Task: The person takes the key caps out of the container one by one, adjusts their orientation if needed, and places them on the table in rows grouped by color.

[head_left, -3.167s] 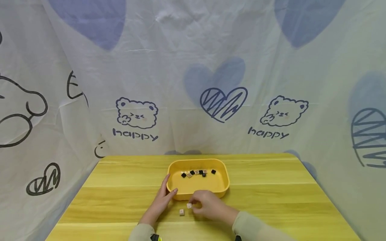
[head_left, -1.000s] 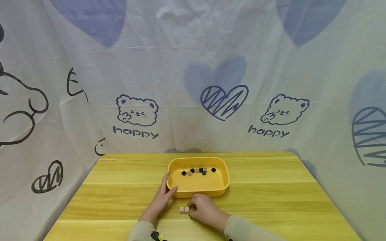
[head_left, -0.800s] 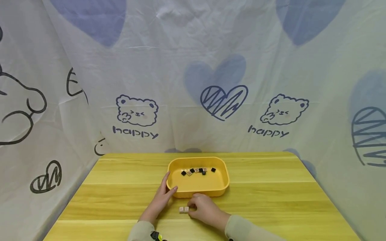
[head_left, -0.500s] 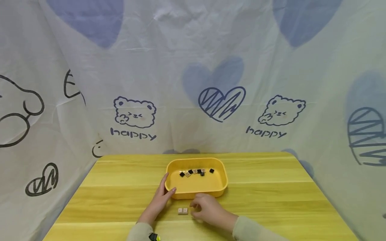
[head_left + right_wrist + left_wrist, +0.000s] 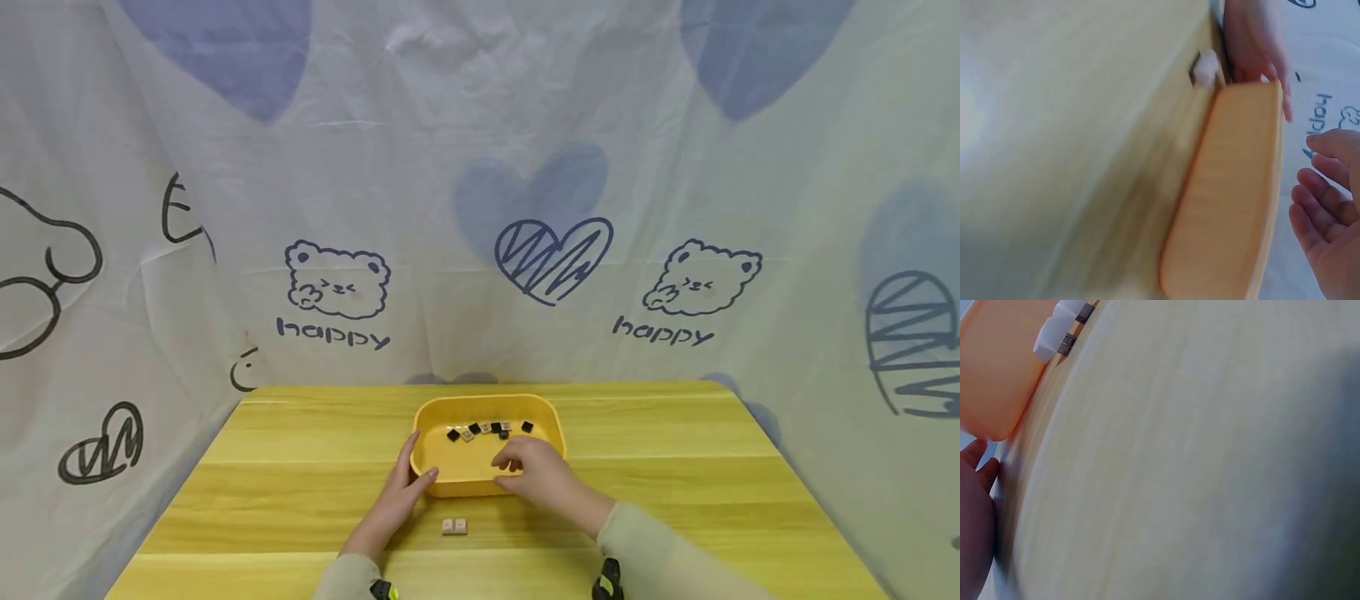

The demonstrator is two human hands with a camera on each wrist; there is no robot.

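**Two pale tiles set side by side, right hand over the tray**

Two sleeves enter from the near edge of the yellow wooden surface (image 5: 300, 500), one on each side. Just beyond them, two pale square tiles (image 5: 454, 526) lie flat on the wood, touching each other in a short row, a little nearer than the tray and free of both hands. In the left wrist view the same pair shows as small white blocks beside the tray's outer wall.

The left hand (image 5: 401, 498) lies to the left of the tiles with straight fingers laid against the near left corner of the yellow tray (image 5: 551, 433); the thumb touches the tray's near wall and the fingers run up its left side, bracing it rather than gripping it.

The right hand (image 5: 536, 473) is over the near right part of the tray, past its near wall, fingers loosely bent and spread. The right wrist view shows its palm and fingers parted with nothing between them, so it holds nothing. It hangs short of the loose pieces.

Farther in, along the tray's far wall, lies a scatter of small tiles (image 5: 487, 430), some black, some pale, close together in a rough line from left to right. Their markings are too small to read.

Behind the surface hangs a white cloth backdrop (image 5: 480, 208) printed with blue hearts, bears and the word "happy".
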